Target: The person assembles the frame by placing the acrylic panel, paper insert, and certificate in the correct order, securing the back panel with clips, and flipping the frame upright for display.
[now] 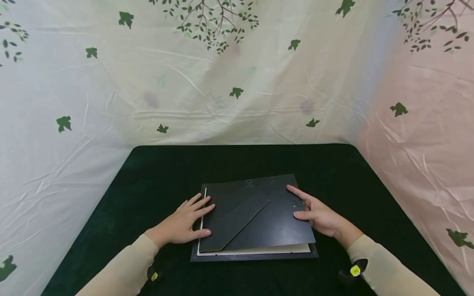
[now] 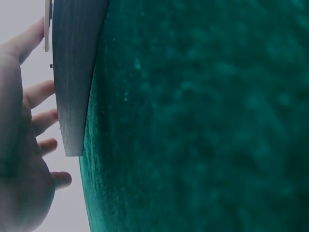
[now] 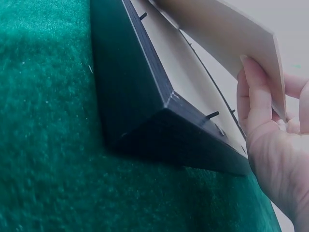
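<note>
A black picture frame (image 1: 255, 258) lies face down, its back towards me. Its dark backing board (image 1: 281, 222), with a flat easel leg (image 1: 237, 224) on it, is tilted up along the right side. My right hand (image 1: 321, 214) pinches the board's right edge, thumb on top and fingers beneath, as the right wrist view shows. There the board's pale underside (image 3: 231, 36) stands above a light sheet (image 3: 169, 55) inside the frame, and small metal tabs (image 3: 212, 115) stick out from the rim. My left hand (image 1: 185, 222) rests with spread fingers at the board's left edge.
The dark green cloth-covered table (image 1: 166, 164) spreads around the frame. A pale curtain (image 1: 207, 94) with printed leaves and branches hangs behind it and along both sides. A dark band with a yellow tag (image 1: 355, 270) sits at the right wrist.
</note>
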The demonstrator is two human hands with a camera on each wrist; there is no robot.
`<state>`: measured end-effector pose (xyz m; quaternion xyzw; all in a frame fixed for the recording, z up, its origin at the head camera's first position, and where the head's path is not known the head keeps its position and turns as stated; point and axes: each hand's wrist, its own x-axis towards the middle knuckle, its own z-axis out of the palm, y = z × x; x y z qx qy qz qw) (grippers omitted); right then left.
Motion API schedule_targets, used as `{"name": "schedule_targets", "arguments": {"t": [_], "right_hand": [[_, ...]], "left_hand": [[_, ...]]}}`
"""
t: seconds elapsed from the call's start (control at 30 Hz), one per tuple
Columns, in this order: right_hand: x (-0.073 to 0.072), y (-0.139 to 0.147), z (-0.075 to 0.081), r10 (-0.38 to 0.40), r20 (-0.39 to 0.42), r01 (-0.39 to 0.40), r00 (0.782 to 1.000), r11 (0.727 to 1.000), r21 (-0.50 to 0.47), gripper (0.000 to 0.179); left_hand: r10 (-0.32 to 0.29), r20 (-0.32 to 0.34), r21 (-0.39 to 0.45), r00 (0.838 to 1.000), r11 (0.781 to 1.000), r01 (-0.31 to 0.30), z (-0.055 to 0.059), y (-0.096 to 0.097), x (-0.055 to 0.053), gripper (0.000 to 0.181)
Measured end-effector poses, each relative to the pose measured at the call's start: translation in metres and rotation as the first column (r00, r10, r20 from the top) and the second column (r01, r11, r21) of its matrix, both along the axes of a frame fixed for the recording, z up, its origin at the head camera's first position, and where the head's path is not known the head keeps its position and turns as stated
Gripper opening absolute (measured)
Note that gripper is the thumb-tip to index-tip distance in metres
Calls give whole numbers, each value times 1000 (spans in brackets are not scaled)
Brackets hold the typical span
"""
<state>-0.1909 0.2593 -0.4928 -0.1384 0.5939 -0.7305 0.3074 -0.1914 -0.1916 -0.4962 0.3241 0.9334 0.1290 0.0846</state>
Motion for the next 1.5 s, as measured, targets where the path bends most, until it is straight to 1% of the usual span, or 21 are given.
{"name": "schedule_targets", "arguments": {"t": [0.23, 0.53, 0.63, 0.73, 0.83, 0.9, 0.97, 1.07, 1.13, 1.17, 1.27, 1.33, 1.4, 1.5], "right_hand": [[2, 0, -1, 21, 5, -21, 1000, 1000, -13, 76], [2, -2, -1, 34, 7, -34, 999, 999, 1, 77], [4, -3, 0, 18, -17, -17, 1000, 998, 63, 80], [6, -4, 0, -21, -62, 32, 998, 983, 182, 82], [7, -4, 0, -57, -129, 96, 990, 941, 325, 83], [8, -3, 1, -54, -211, 141, 976, 896, 421, 83], [8, -3, 3, -42, -301, 199, 953, 835, 513, 83], [9, -2, 4, 13, -420, 275, 908, 736, 618, 84], [9, -1, 5, 53, -467, 306, 883, 688, 658, 85], [9, -1, 4, 76, -487, 316, 870, 673, 669, 85], [9, 1, 3, 141, -546, 349, 826, 633, 691, 84], [9, 1, 2, 165, -574, 367, 802, 622, 692, 83], [9, 2, 2, 179, -589, 376, 788, 618, 691, 82], [8, 2, 1, 183, -597, 377, 781, 624, 684, 81]], "left_hand": [[-8, 16, -21, 1000, 1000, 8, 6, -2, 4, 82], [2, 50, -26, 999, 1000, -1, 10, -2, 5, 83], [0, 58, -24, 998, 1000, 2, 11, -1, 5, 84], [-2, 59, -28, 998, 1000, 4, 10, -1, 5, 84], [-2, 47, -43, 999, 999, 4, 9, -1, 5, 85], [1, 40, -58, 999, 998, 1, 9, -1, 5, 86], [1, 36, -63, 999, 998, 1, 9, 0, 5, 86], [1, 37, -59, 999, 998, 1, 9, 0, 5, 87], [-2, 39, -62, 999, 998, 4, 9, 0, 5, 87], [-3, 38, -62, 999, 998, 6, 10, 0, 5, 87], [-10, 37, -64, 999, 998, 12, 11, 0, 5, 86], [-15, 37, -62, 999, 998, 18, 12, 0, 5, 86], [-21, 36, -54, 999, 998, 23, 12, 0, 5, 86], [-25, 34, -50, 999, 998, 26, 12, 0, 5, 86]]}}
